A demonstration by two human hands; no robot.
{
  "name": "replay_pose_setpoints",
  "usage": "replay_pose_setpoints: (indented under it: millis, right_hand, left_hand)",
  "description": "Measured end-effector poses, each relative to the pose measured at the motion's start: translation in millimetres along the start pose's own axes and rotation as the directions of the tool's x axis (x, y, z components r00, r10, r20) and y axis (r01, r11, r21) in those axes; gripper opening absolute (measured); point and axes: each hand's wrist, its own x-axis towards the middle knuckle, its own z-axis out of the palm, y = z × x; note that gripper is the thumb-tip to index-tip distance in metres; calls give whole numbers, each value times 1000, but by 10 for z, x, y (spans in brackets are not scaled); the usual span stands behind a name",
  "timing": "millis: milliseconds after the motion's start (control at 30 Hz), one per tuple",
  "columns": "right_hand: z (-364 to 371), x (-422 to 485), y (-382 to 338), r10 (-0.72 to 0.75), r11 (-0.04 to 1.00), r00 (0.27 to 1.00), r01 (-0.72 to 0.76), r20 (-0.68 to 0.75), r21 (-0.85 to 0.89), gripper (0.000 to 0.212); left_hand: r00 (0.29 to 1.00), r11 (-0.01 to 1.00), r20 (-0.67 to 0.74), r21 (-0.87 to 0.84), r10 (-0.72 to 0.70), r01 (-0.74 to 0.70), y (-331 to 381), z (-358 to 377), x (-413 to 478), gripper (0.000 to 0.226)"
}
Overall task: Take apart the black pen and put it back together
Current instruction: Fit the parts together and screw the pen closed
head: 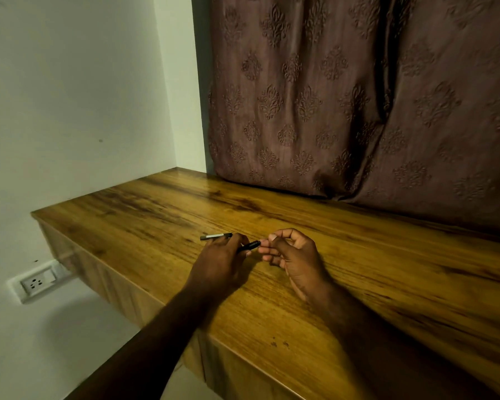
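Note:
My left hand point(221, 259) grips the black pen body point(248, 246), which sticks out to the right from between its fingers. My right hand point(289, 254) pinches the pen's right end with thumb and fingertips, just above the wooden desk point(272, 298). A second pen piece, a cap with a silver clip point(215, 236), lies on the desk right behind my left hand's fingers, pointing left. Most of the pen body is hidden inside my left hand.
The desk's left edge and front edge are close to my forearms. A brown patterned curtain point(358, 96) hangs against the desk's back. A white wall with a power socket point(36, 282) lies to the left, below desk level.

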Motion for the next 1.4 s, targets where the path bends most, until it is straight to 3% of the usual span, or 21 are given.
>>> replay_pose_setpoints:
  millis: [200,433,767,900,1033,1167,1300,1400]
  right_hand:
    - [28,-2,21,-39,992,999,39,0,-121,11]
    - [60,-5,62,-103,946,994,108,35,-307,10]
    - [-65,4,38,-177,780,975,220,131,-586,18]
    - [-403,195,-28,-230,717,970,117,-75,-688,9]
    - [-675,329,-8,-291,605,924,-24,-248,-796,19]
    - [-603,352,55,-222,469,969,6,-111,-883,10]
    - [-522,334,67,-135,273,989,97,61,-957,26]
    - [-504,335,79,-134,259,986,132,99,-957,20]
  left_hand:
    - [999,999,-14,-24,31,-31,17,-13,1,41]
    - [1000,1000,-9,-17,16,-16,-11,24,10,27]
    - [999,1000,-46,-12,16,-17,-28,25,-8,25]
    - [999,997,1,-65,-43,43,-54,24,-21,26]
    - [998,995,17,-88,-54,55,-75,34,5,18]
    - [1000,997,2,-70,-31,31,-79,50,0,16]
    - [1000,993,-12,-112,-29,27,-49,33,-2,41]
    - [1000,994,-5,-104,-30,29,-52,33,1,37]
